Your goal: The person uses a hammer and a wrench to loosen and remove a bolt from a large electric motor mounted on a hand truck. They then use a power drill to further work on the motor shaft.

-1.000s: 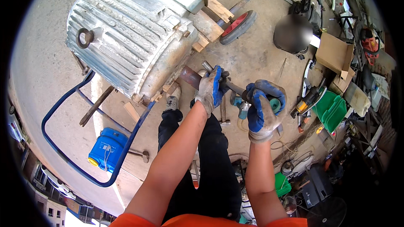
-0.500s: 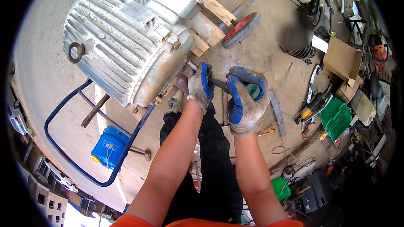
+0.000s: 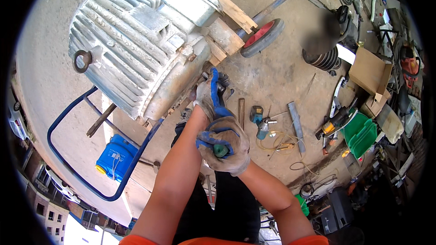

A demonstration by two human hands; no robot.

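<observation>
A big silver finned electric motor (image 3: 127, 50) rests on wooden boards (image 3: 222, 41) at the upper left. Close to its near end is my left hand (image 3: 210, 95), in a grey and blue glove, its fingers closed around a dark metal piece (image 3: 221, 81). My right hand (image 3: 231, 143), gloved alike, is curled in a fist nearer to me, overlapping the left wrist. Within its fingers shows the green end of a tool (image 3: 220, 150); the rest of that tool is hidden, so its kind is unclear.
A blue tubular cart frame (image 3: 136, 163) with a red-hubbed wheel (image 3: 262, 37) surrounds the motor. On the floor lie a teal cordless power tool (image 3: 262, 129), a metal bar (image 3: 296, 127) and a yellow grinder (image 3: 329, 128). A cardboard box (image 3: 370, 68), green bin (image 3: 361, 134) and blue jug (image 3: 116, 156) stand around.
My right hand has swung left and toward me, across to my left wrist, keeping the green-ended tool. My left hand has shifted slightly left. The teal power tool on the floor has come into view.
</observation>
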